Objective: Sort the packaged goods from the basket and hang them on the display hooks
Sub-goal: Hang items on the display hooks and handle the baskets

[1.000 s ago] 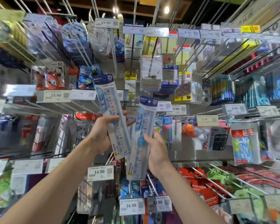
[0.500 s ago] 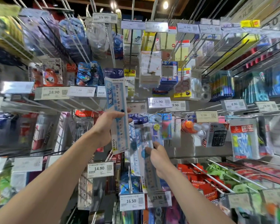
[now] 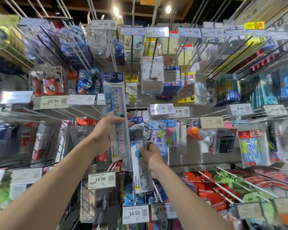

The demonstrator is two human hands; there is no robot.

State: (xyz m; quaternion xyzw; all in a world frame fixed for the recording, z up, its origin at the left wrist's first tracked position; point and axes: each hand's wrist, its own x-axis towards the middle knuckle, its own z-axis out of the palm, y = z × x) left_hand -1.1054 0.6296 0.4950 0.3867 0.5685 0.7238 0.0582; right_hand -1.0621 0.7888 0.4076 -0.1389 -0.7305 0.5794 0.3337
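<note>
In the left hand (image 3: 106,131), at the centre of the scene, the taller ruler pack (image 3: 114,97): fingers and thumb curled round its lower half, pack upright with a slight lean to the left, dark-blue header marked "20" topmost, up in front of a row of price tags. In the right hand (image 3: 151,157), just to the right and lower, the lower ruler pack (image 3: 133,138): pinched near its middle, thumb on the near face, fingers tucked behind. Header of this pack just beside the left thumb, close under a dark display hook (image 3: 136,110) left of the 11.90 price tag (image 3: 161,108); threaded on that hook or not, impossible to tell. Long edges of the two packs side by side, touching or overlapping. Farther back, a wall crowded with hanging stationery: a boxed calculator (image 3: 225,143) to the right, note pads (image 3: 152,75) above, red packs (image 3: 206,190) on white hooks low at right. Below the hands, the 14.90 price tag (image 3: 101,180) and the 16.50 price tag (image 3: 135,213).
</note>
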